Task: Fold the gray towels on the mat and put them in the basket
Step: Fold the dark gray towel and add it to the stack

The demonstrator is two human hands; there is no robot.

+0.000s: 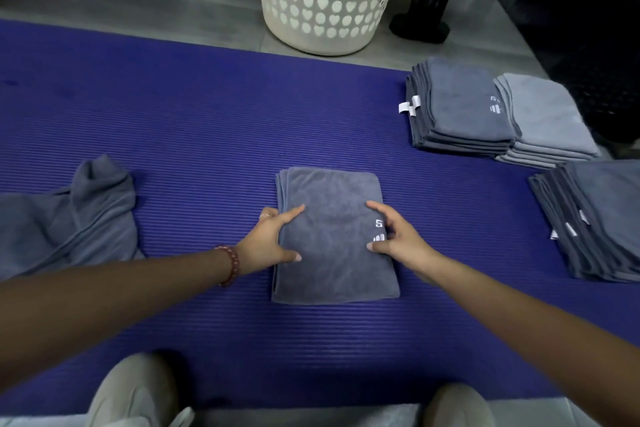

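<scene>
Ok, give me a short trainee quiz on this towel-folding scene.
1. How many stacks of folded gray towels sit at the person's right?
2. True or false: the crumpled, unfolded gray towel lies at the person's right.
3. The left hand and right hand both touch: A one of those stacks; B the crumpled towel; C the folded dark gray towel with a white logo.
Key: 1 three; 2 false, it lies at the left; 3 C.

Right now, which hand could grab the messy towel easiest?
Probably left. The left hand rests on the left edge of the folded towel, nearest the messy towel; the right hand is on the far side.
</scene>
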